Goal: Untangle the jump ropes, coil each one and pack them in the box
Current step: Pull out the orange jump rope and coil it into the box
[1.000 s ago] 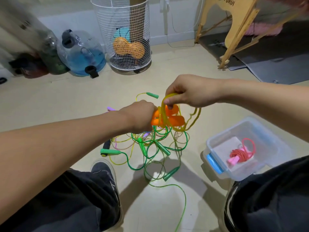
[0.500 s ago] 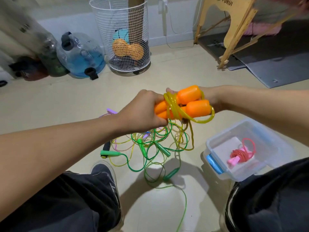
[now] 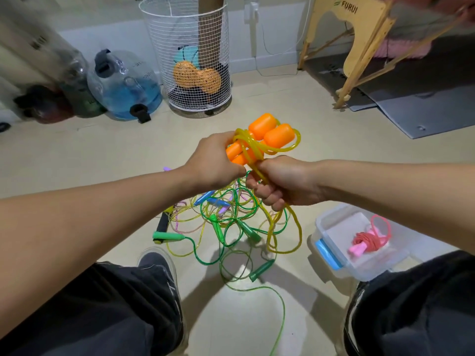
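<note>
The left hand (image 3: 216, 160) is gripping the orange handles (image 3: 267, 133), partly hiding them; the right hand's (image 3: 285, 183) fingers are curling round the yellow rope (image 3: 284, 228) above the floor tangle (image 3: 226, 222). The box (image 3: 334, 249) is sitting right. "FURUI" is showing on the far wooden frame (image 3: 359, 34).

You're holding the orange-handled yellow rope (image 3: 267, 140) above the green tangle (image 3: 231, 222); right of that tangle, a coiled pink rope (image 3: 370, 241) is lying in the clear box (image 3: 331, 224).
</note>
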